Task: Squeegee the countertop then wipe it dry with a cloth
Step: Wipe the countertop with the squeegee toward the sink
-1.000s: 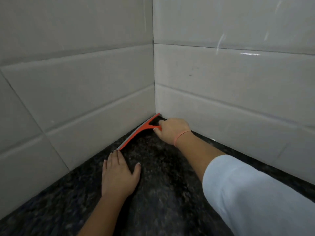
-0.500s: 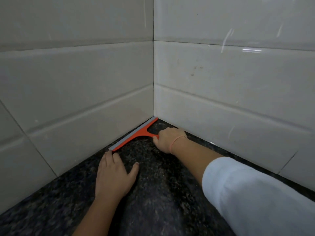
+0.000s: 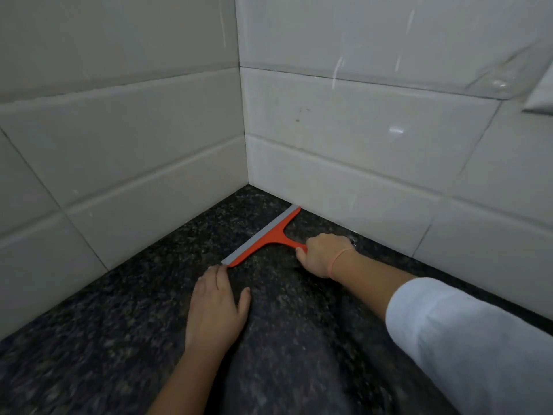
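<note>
An orange squeegee [image 3: 270, 233] with a grey rubber blade lies blade-down on the dark speckled granite countertop [image 3: 125, 319], a short way out from the tiled corner. Its far end touches the right wall. My right hand [image 3: 324, 254] is closed around the squeegee's handle; a thin orange band circles that wrist. My left hand [image 3: 217, 310] rests flat on the countertop, fingers together and thumb spread, with its fingertips at the blade's near end. No cloth is in view.
White tiled walls [image 3: 149, 139] meet in a corner at the back and close the countertop on the left and right. A white ledge or fixture [image 3: 538, 100] juts from the right wall at the upper right.
The squeegee has been drawn out of the corner toward me, away from the left wall. Both hands have come back with it, and the view has shifted.
</note>
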